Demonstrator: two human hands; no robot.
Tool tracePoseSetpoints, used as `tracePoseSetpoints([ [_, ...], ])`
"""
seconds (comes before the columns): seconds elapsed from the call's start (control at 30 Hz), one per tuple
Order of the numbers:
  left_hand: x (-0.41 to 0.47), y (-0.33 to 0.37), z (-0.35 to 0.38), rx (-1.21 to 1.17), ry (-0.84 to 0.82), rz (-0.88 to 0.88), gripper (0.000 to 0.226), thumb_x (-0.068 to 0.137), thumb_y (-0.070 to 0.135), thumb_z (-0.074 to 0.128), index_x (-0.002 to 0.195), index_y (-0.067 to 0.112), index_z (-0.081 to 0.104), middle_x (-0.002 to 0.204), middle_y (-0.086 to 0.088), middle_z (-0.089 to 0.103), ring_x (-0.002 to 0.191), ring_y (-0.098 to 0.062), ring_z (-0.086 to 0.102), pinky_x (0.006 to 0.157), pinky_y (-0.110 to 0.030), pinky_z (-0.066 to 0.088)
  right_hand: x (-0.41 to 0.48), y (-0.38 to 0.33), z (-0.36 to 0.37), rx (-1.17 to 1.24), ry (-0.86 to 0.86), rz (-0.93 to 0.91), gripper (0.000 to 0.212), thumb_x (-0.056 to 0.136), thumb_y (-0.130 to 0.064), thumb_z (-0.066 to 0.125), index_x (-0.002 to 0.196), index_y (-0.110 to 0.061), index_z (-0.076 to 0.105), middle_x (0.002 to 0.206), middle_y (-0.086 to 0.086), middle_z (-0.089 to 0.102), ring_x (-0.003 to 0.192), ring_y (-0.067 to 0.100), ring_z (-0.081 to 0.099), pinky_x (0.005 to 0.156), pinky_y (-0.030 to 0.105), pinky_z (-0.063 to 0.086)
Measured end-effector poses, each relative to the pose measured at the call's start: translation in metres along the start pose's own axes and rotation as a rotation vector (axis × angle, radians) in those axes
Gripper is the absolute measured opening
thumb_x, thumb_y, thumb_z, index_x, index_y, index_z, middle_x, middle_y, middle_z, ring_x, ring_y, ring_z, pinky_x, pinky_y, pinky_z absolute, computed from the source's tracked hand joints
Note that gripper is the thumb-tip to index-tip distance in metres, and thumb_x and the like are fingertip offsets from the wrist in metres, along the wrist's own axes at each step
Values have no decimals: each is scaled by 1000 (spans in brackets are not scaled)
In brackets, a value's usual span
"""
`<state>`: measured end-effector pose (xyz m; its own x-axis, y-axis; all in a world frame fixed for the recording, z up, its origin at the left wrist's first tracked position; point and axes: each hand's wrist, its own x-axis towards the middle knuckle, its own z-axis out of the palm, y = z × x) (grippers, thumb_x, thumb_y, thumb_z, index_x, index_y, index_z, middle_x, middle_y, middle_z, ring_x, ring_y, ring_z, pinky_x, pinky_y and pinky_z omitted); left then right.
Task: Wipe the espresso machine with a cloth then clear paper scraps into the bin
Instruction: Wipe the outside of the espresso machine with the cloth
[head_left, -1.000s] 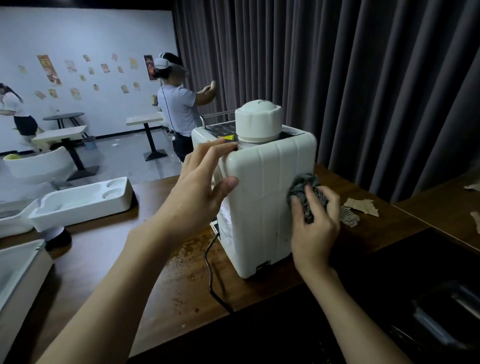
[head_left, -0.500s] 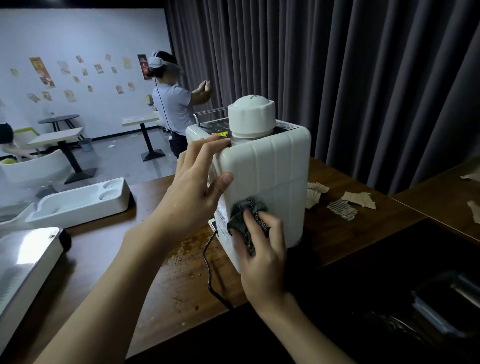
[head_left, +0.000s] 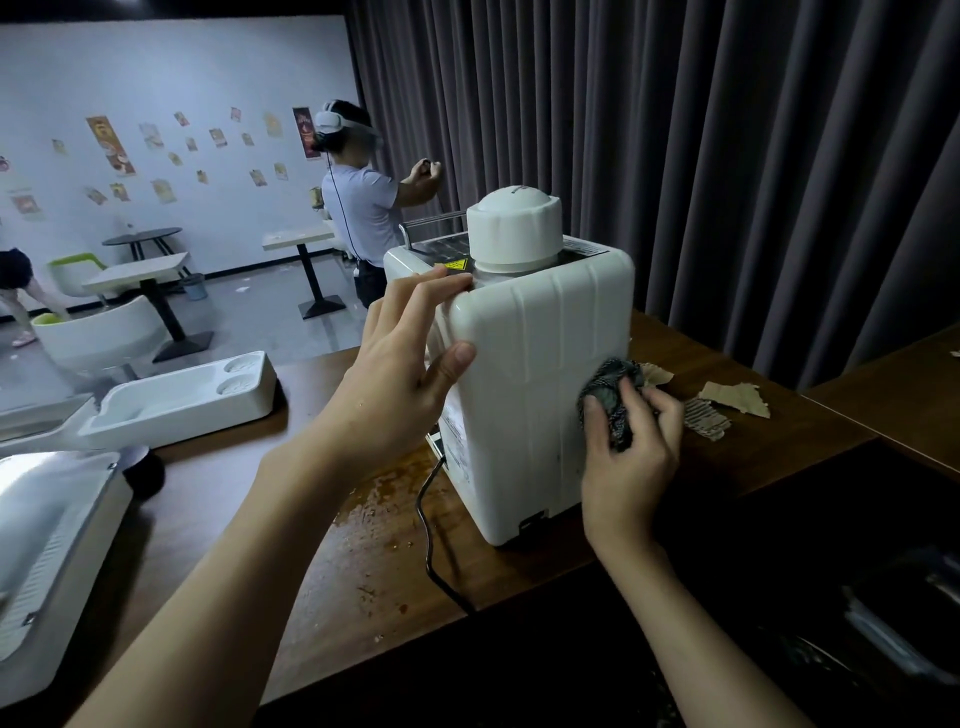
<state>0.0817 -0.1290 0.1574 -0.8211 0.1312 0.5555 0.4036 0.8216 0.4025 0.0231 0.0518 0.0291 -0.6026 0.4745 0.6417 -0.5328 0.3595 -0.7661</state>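
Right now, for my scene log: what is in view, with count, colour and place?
espresso machine: one, white, on the counter
cloth: one, dark grey, against the machine's side
paper scraps: several, brown, counter right of the machine
cord: one, black, from the machine's base
tray with two round wells: one, white, counter's left
curtain: one, dark grey, behind
person with headset: one, pale shirt, far room
left hand: one, grips the machine's top corner
right hand: one, presses the cloth on the machine
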Motion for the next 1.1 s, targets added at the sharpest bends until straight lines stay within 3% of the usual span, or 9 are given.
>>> tracePoseSetpoints([
  [0.17,0,1,1,0,8,-2,58,95,50,41,148,28,34,151,6,31,144,-19,26,119,-49,26,-47,-17,6,6,-136,-48,41,90,-24,67,124,-2,63,121,11,51,117,14,49,100,19,43],
  [0.3,-1,2,1,-13,17,-3,59,95,52,40,148,29,34,151,7,31,145,-18,25,119,-50,27,-87,-25,7,8,-251,-167,40,94,-34,60,123,-6,65,122,6,51,117,9,49,102,14,38],
  [0.5,-2,4,1,-34,19,-14,58,95,50,41,148,27,35,151,6,31,146,-18,25,117,-56,30,-73,-11,1,-20,-293,-292,31,93,-25,65,119,-7,68,121,8,54,114,18,57,99,27,47],
  [0.6,-2,5,1,-33,18,-19,57,96,49,42,148,26,35,151,5,31,146,-17,25,118,-56,29,-55,-3,-1,-44,-239,-233,31,88,-18,70,116,-5,67,119,8,54,114,16,54,97,24,46],
  [0.73,-3,8,0,-31,9,-36,57,95,47,42,148,28,34,153,3,30,146,-18,24,118,-56,29,-26,7,-6,-22,-112,0,34,87,-18,72,117,-7,61,118,8,57,111,9,52,86,5,41],
  [0.83,-3,9,0,-42,7,-45,53,98,42,44,148,27,34,153,4,30,147,-18,23,116,-56,32,-13,15,-10,-23,-63,96,29,86,-19,71,110,-8,58,110,8,59,104,17,58,78,12,41],
  [0.9,-3,10,1,-54,7,-53,52,99,38,46,148,26,34,152,3,30,147,-19,23,116,-56,34,-17,16,-10,-55,-58,72,25,86,-15,72,106,-4,63,108,8,59,101,15,58,80,18,45],
  [1.0,-3,13,3,-57,15,-60,49,102,30,48,148,24,34,151,3,30,145,-20,26,115,-56,34,-36,8,-10,-68,-99,54,24,87,-14,71,109,-3,67,112,7,56,103,10,55,84,8,41],
  [1.1,-4,17,5,-35,41,-74,46,104,27,47,148,25,34,150,5,31,141,-21,34,115,-53,35,-71,-1,-10,-66,-209,-20,22,86,-13,72,106,-5,70,118,10,55,110,17,55,91,20,46],
])
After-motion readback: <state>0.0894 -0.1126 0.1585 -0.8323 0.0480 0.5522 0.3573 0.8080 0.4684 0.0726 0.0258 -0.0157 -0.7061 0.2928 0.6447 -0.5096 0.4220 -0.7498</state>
